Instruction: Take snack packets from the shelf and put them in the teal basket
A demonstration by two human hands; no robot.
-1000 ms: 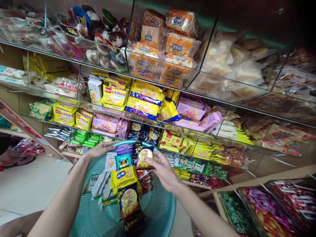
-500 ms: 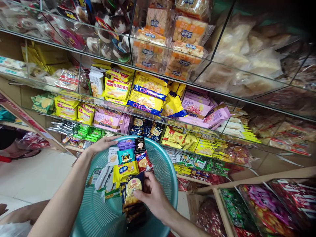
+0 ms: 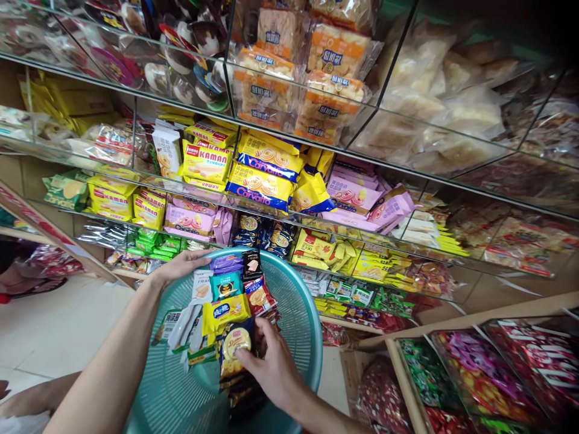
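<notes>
A teal plastic basket (image 3: 315,313) with slotted walls stands in front of me. At its far left rim, my left hand (image 3: 181,266) is closed over the edge. Inside the basket, my right hand (image 3: 275,360) grips a dark blue cookie packet (image 3: 235,345) with a round cookie picture, thumb on its front; more dark packets hang in a stack below. Against the hand's far side lie a yellow packet (image 3: 226,310), a red and blue packet (image 3: 260,295) and a teal packet (image 3: 227,286). Purple, black and white packets rest behind them.
Glass-fronted shelves (image 3: 289,218) full of bagged snacks run across ahead, close beyond the basket. Slanted bins (image 3: 427,377) of wrapped sweets are at right. Another person's foot (image 3: 34,283) shows on the tiled floor at far left, and a bare limb (image 3: 40,395) at lower left.
The view has shifted slightly, so shelves and basket sit a little further left. Both hands keep their hold; the dark blue packet stays over the stack.
</notes>
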